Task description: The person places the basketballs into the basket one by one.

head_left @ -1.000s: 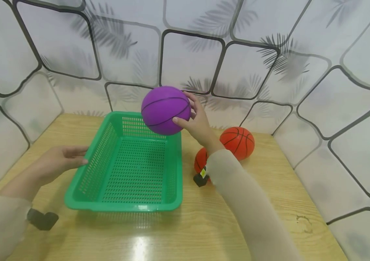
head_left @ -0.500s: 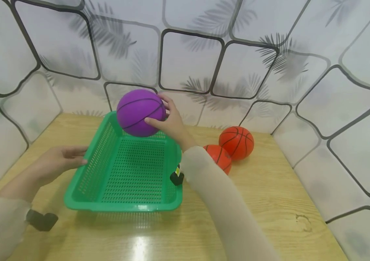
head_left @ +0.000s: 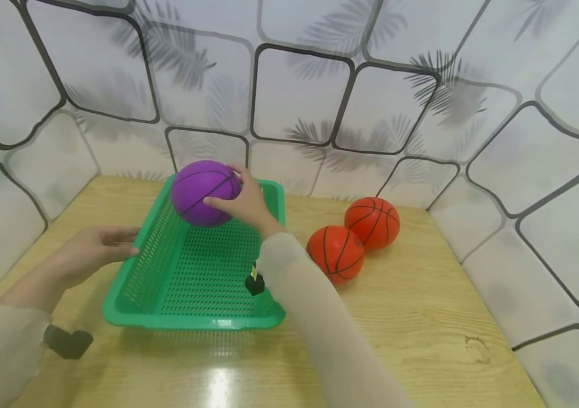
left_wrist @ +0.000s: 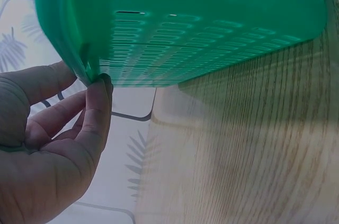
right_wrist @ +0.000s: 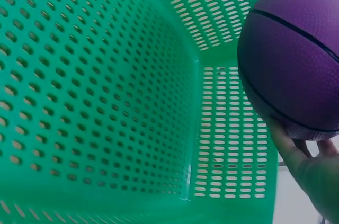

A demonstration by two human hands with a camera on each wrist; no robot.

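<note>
A purple ball (head_left: 198, 195) with black seam lines is gripped by my right hand (head_left: 248, 204), thumb on the near side and fingers round the right and back. It hangs over the far left part of a green plastic basket (head_left: 207, 324). In the right wrist view the purple ball (right_wrist: 294, 57) stands above the slotted end wall. My left hand (head_left: 92, 252) is at the basket's left rim; in the left wrist view the left hand (left_wrist: 58, 134) pinches that rim between thumb and fingers. The bottom of the basket shows bare in the head view.
Two orange-red balls with black lines lie right of the basket: a nearer ball (head_left: 336, 254) and a farther ball (head_left: 372, 222), side by side. All stands on a wooden table (head_left: 422, 317). Patterned walls (head_left: 301, 93) rise behind and on both sides.
My right hand has carried the purple ball leftward from the basket's right rim, then lowered it over the far left part. The nearer orange-red ball has come into full view. The left hand stays put.
</note>
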